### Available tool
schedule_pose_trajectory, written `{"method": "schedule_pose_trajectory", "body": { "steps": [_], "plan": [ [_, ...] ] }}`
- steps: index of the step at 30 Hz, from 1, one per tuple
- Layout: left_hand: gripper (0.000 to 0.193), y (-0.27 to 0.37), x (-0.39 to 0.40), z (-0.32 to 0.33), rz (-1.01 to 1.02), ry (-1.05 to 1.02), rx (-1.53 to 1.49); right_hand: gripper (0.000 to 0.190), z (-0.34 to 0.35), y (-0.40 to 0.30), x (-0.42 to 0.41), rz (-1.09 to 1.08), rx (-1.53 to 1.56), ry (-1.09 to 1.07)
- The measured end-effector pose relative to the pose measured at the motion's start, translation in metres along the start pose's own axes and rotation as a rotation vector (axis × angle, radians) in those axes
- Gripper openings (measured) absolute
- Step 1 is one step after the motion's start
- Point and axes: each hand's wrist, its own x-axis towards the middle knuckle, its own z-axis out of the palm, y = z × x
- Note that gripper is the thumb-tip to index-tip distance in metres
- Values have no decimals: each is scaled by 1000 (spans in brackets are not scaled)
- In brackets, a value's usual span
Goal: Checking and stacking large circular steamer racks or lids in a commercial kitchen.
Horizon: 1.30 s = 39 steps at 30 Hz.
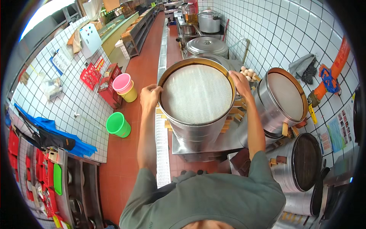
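Observation:
Before me stands a tall stack of round metal steamer tiers (197, 130) with wooden block handles at its sides. The top steamer tier (197, 94) has a brownish inner rim and a pale mesh liner across its inside. My left hand (151, 96) grips its rim at the left, thumb over the edge. On the opposite side, my right hand (240, 83) holds the rim with its fingers. Whether this tier is lifted off those below, I cannot tell. The stack rises from a stainless steel stove top (226, 143).
Another mesh-lined steamer stack (286, 96) leans close on my right, with further steamer tiers (306, 161) nearer me. Eggs (248, 73) and a large lidded pot (207, 45) lie beyond. Buckets (118, 124) stand on the red floor at left. An orange pipe (333, 71) crosses the right wall.

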Motion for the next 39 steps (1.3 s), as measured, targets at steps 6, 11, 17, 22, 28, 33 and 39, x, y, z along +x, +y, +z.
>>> {"method": "schedule_pose_trajectory", "body": {
  "steps": [6, 11, 17, 22, 28, 33, 39],
  "plan": [
    [34, 5, -41, -14, 38, -20, -63, 43, -20, 9, -23, -9, -133, -139],
    [32, -21, -84, -16, 70, 11, -133, 41, -29, -25, -61, 37, -37, -259],
    [34, -24, -126, -25, 38, -8, -197, 39, -28, -23, -91, 12, -73, -259],
    [35, -35, -147, -27, 90, -5, -268, 39, -41, -52, -116, 97, -164, -224],
    [34, -50, -147, -26, 185, -43, -271, 37, -41, -58, -162, 172, -192, -74],
    [37, -73, -166, -33, 238, -158, -333, 41, -42, -87, -226, 309, -240, 7],
    [39, -73, -229, -50, 195, -350, -89, 42, -53, -92, -346, 480, -263, 81]
  ]
}}
